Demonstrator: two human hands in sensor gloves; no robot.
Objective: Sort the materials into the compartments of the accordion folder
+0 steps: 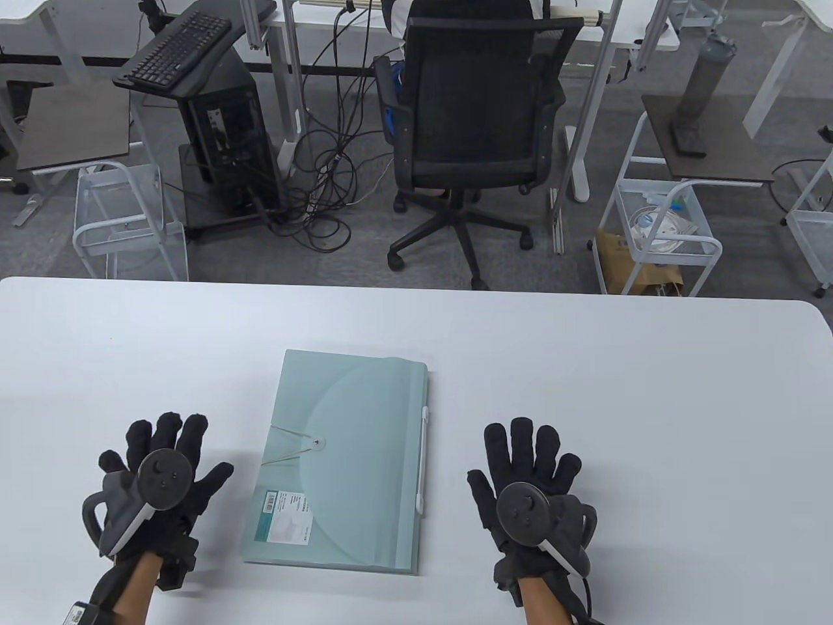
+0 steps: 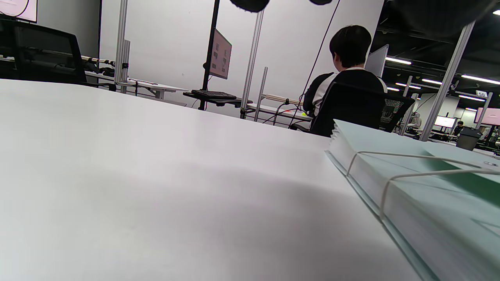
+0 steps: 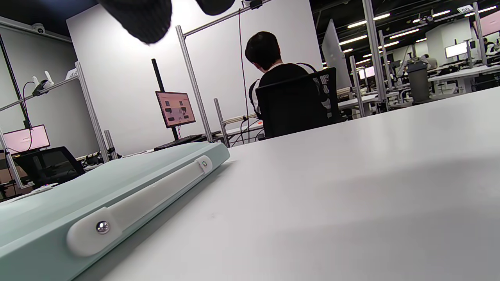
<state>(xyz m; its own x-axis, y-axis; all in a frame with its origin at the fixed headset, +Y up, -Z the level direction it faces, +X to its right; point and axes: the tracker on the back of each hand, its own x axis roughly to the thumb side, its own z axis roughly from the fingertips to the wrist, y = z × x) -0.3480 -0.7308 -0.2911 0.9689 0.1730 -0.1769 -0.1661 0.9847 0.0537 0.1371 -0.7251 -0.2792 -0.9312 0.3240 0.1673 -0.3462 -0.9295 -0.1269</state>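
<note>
One accordion folder (image 1: 338,462), pale green, translucent, lies flat on the white table (image 1: 651,390) between the two hands. Flap closed; elastic cord (image 1: 293,443) looped round the one round button (image 1: 317,443). One white carry handle (image 1: 423,459) runs along the edge nearest the right hand. One barcode label (image 1: 286,517) on the corner nearest the left hand.

Left hand (image 1: 159,485): fingers spread and straight, palm down on the table, holding nothing; just beside the folder's cord-side edge, not touching it. Right hand (image 1: 530,485): same pose, flat and released, a little farther out from the handle edge.

Step in hand, as I judge it: the very start. The folder is not yet opened, and no loose materials for sorting show on the table in any view; whether any sit inside the folder I cannot tell.

Next move likely calls for one hand to steady the folder while the other slips the cord off the button and lifts the flap to show the compartments. The cord is thin, so a fingertip pinch through the glove may be fiddly.

Count: one folder, two hands, one tracker on each. Beyond the table: one occupied office chair (image 1: 478,111), one keyboard (image 1: 179,49).
</note>
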